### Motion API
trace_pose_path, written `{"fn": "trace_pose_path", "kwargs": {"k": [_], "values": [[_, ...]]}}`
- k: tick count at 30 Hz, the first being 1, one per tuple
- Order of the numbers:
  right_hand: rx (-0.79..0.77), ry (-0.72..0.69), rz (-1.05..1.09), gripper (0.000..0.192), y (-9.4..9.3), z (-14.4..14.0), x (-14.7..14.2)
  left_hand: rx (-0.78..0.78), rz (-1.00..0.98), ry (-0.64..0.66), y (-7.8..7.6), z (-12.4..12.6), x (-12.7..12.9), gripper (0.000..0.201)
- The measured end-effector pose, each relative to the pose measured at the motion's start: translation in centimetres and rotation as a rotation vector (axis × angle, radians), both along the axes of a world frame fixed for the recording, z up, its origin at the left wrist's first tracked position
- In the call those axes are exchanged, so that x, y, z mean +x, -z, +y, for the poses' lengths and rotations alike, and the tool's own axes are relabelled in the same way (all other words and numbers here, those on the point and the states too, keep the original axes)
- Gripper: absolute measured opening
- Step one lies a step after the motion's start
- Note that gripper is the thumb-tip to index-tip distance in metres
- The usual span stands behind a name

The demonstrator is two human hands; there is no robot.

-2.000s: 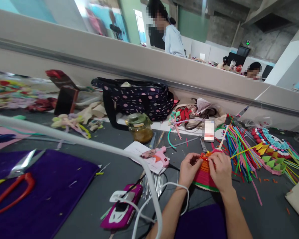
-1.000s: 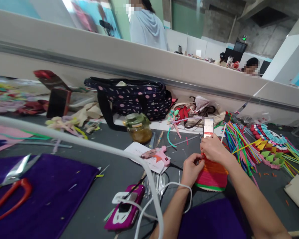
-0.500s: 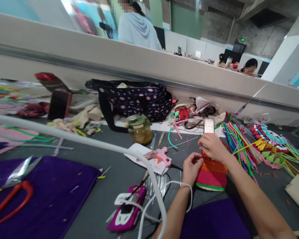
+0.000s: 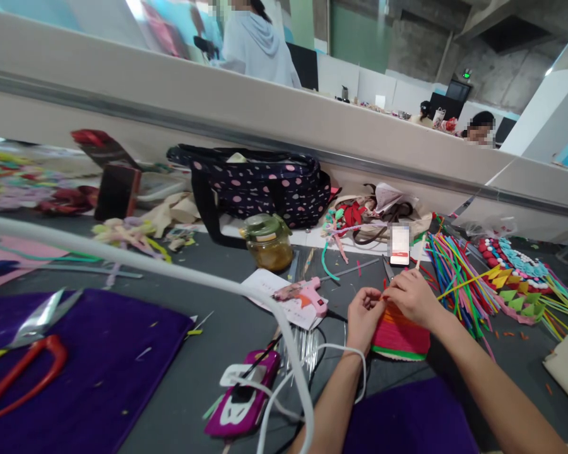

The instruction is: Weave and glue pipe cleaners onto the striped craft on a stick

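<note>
A panel (image 4: 401,340) striped orange, pink-red and green, with a pale lower edge, lies in front of me. My left hand (image 4: 365,318) is closed in a pinch at its upper left edge. Opposite it, my right hand (image 4: 413,297) is closed over the top edge, its fingertips meeting a small red strand (image 4: 385,297) beside the left fingertips. Most of that strand is hidden by the fingers. A pale thin stick (image 4: 421,253) rises behind the right hand; whether the hand holds it I cannot tell. Dark pointed blades (image 4: 388,268) lie just beyond the fingers.
A pink glue gun (image 4: 312,296) rests on paper, near a magenta device (image 4: 246,397) and a white cable (image 4: 194,272). Left are red-handled scissors (image 4: 42,347) on purple cloth (image 4: 137,372). Behind stand a jar (image 4: 267,243), a bag (image 4: 265,189), a phone (image 4: 399,244) and colourful pipe cleaners (image 4: 459,277).
My right hand has come down from above the panel towards me, and its fingers now meet the left fingertips. The phone and the pale stick are more exposed. The left hand stays nearly in place.
</note>
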State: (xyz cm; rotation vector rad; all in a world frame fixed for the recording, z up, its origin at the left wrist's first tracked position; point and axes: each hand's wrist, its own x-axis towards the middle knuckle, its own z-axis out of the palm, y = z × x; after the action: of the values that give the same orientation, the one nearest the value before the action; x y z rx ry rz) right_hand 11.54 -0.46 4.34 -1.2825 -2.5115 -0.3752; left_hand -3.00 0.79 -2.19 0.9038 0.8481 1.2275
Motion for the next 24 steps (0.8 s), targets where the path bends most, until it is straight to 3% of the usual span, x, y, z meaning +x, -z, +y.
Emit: {"fn": "trace_pose_path", "kwargs": {"k": [13, 18, 24], "values": [[-0.172, 0.058, -0.121, 0.011, -1.3, 0.9, -0.2, 0.005, 0.014, -0.045, -0.3, -0.2, 0.0, 0.021], [-0.227, 0.058, -0.201, 0.01, -2.1, 1.3, -0.6, -0.025, 0.002, 0.004, -0.3, -0.1, 0.0, 0.018], [-0.094, 0.262, 0.139, 0.013, -1.1, 0.0, 0.1, -0.114, -0.051, 0.074, 0.2, 0.0, -0.3, 0.03]]}}
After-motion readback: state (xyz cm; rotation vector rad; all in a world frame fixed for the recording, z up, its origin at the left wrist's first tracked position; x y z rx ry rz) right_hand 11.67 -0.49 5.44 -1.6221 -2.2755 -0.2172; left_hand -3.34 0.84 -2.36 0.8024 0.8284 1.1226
